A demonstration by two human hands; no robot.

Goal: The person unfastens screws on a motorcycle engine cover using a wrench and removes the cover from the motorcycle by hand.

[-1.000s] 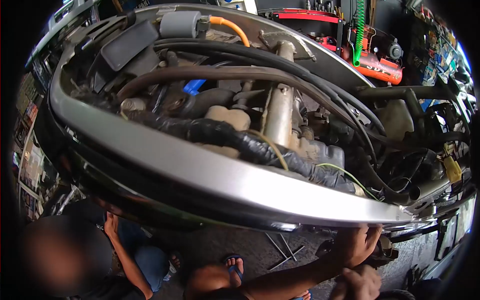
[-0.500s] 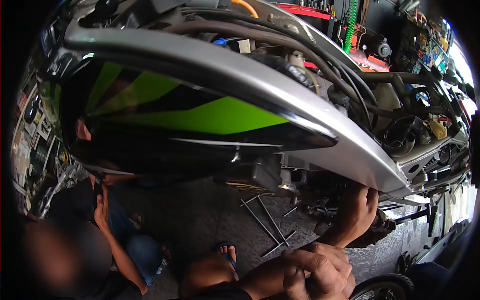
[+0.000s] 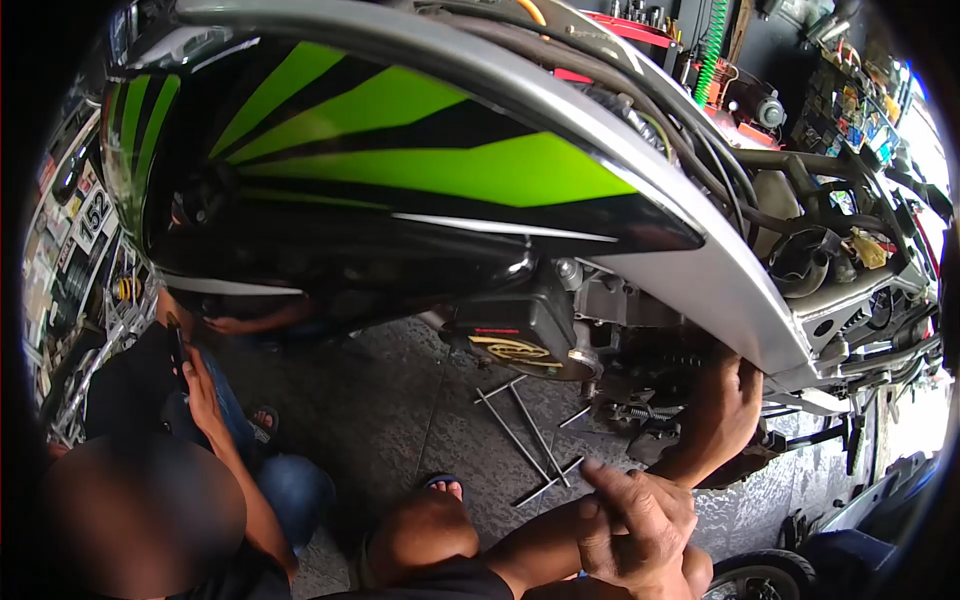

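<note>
A motorcycle with a black and green side fairing [image 3: 400, 180] and a silver frame [image 3: 690, 270] fills the upper view. My left hand [image 3: 725, 415] reaches up against the underside of the silver frame, near its rear end. Its fingertips are hidden behind the frame, so whether they hold anything does not show. In front of my left forearm [image 3: 545, 545], low in the view, is my right hand [image 3: 645, 525]. Its index finger and thumb are apart, with the other fingers bent, and I see nothing in it. Left of my left hand sit the dark engine parts [image 3: 650, 385].
T-handled wrenches [image 3: 530, 440] lie on the dark tiled floor [image 3: 400, 390]. At left another person crouches, one hand [image 3: 200, 385] by a dark flat object. A wheel [image 3: 760, 580] stands at the lower right. A red compressor [image 3: 765, 110] and shelves are behind.
The view has shifted, so more of the green fairing and the engine shows. My right index finger has lifted away from the thumb. My left hand stays under the frame.
</note>
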